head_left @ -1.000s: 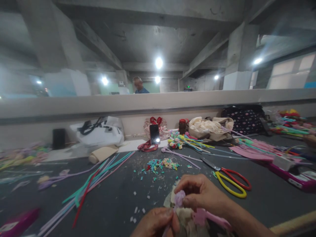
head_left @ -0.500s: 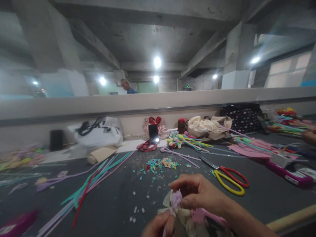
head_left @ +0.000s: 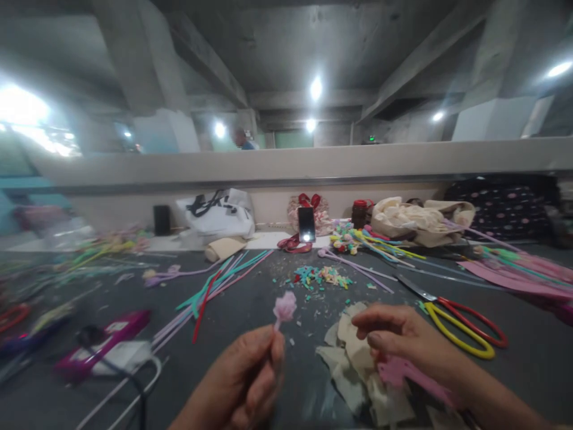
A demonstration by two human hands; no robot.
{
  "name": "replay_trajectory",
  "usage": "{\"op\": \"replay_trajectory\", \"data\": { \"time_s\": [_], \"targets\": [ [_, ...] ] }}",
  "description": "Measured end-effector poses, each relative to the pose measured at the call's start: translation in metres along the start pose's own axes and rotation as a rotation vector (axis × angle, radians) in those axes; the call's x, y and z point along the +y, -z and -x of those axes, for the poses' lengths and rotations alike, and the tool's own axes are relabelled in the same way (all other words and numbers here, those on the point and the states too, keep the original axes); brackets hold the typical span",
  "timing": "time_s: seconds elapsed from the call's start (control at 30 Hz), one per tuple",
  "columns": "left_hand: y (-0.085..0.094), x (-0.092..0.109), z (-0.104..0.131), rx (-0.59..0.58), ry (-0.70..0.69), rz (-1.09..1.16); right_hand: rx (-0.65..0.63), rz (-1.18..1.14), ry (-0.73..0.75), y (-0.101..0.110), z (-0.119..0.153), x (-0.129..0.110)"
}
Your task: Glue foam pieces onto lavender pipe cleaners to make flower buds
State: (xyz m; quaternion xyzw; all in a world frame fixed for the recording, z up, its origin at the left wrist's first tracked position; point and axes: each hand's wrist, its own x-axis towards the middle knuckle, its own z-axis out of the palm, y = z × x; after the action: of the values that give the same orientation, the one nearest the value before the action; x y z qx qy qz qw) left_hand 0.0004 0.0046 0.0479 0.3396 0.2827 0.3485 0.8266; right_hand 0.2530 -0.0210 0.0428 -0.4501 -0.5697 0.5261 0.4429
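Between thumb and fingers, my left hand point(head_left: 250, 373) pinches the stem of a small fluffy lilac flower point(head_left: 285, 306), held upright above the dark table. My right hand point(head_left: 398, 334) is over the crumpled beige cloth pieces point(head_left: 353, 364), its fingers curled but apart, with a gap between thumb and index. A pink strip point(head_left: 409, 373) lies just under that hand; whether it touches the palm is hidden. Beyond the hands is a pile of small coloured clippings point(head_left: 320, 278).
Scissors with red and yellow handles point(head_left: 463, 322) lie to the right. Coloured stems point(head_left: 219, 286) and a magenta tool point(head_left: 107, 340) are at left. A phone point(head_left: 307, 224), a white bag point(head_left: 217, 215) and a cloth bundle point(head_left: 416, 218) stand along the back.
The lilac flower has moved left in my left hand, away from the beige cloth and my right hand. The view has turned left, showing more of the table's left side.
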Motion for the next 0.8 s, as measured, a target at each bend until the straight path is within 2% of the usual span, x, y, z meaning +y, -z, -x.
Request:
{"op": "replay_trajectory", "data": {
  "time_s": [0.1,0.2,0.3,0.4,0.47,0.57,0.67,0.8],
  "targets": [
    [0.019,0.023,0.007,0.091,-0.037,-0.091,-0.001,0.111,-0.001,0.000,-0.004,0.011],
    [0.031,0.038,0.005,0.092,-0.093,-0.120,-0.018,0.288,0.038,-0.007,-0.015,0.014],
    [0.035,0.049,-0.009,0.046,-0.108,-0.137,-0.063,0.467,0.070,-0.021,-0.033,0.007],
    [0.039,0.056,-0.032,0.021,-0.132,-0.172,-0.151,0.740,0.153,-0.042,-0.057,0.002],
    [0.043,0.057,-0.047,0.009,-0.124,-0.188,-0.201,0.903,0.215,-0.054,-0.072,0.004],
    [0.052,0.051,-0.061,-0.004,-0.099,-0.172,-0.253,1.015,0.268,-0.067,-0.088,0.011],
    [0.057,0.042,-0.063,-0.023,-0.085,-0.150,-0.311,1.122,0.329,-0.075,-0.098,0.018],
    [0.054,0.035,-0.061,-0.056,-0.079,-0.145,-0.395,1.288,0.396,-0.084,-0.109,0.024]
  ]
}}
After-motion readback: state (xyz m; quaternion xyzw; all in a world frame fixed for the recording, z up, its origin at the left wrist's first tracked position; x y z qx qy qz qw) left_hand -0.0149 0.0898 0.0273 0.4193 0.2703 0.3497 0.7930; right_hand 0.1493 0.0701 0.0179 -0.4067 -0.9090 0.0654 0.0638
